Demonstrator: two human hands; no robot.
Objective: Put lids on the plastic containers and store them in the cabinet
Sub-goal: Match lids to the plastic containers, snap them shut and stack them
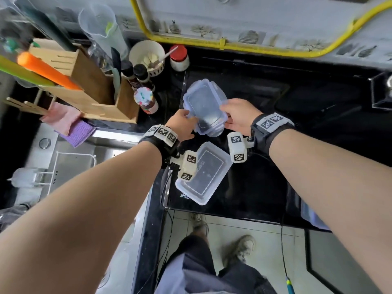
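Note:
A clear plastic container with a blue-edged clip lid (204,105) is held above the black counter. My left hand (182,126) grips its near left edge and my right hand (238,116) grips its right side. The lid lies on top of the box; I cannot tell whether its clips are fastened. A second clear container (209,177) rests open on the counter near the front edge, just below my wrists, partly covered by my left wrist marker. At the far right edge, under my right forearm, a bluish lid (311,217) shows partly.
A wooden knife block (91,90), sauce bottles (137,76), a jam jar (146,100), a white bowl (147,53) and a red-capped jar (179,58) stand at the back left. A steel sink (70,164) lies to the left. A yellow pipe (233,46) runs along the wall.

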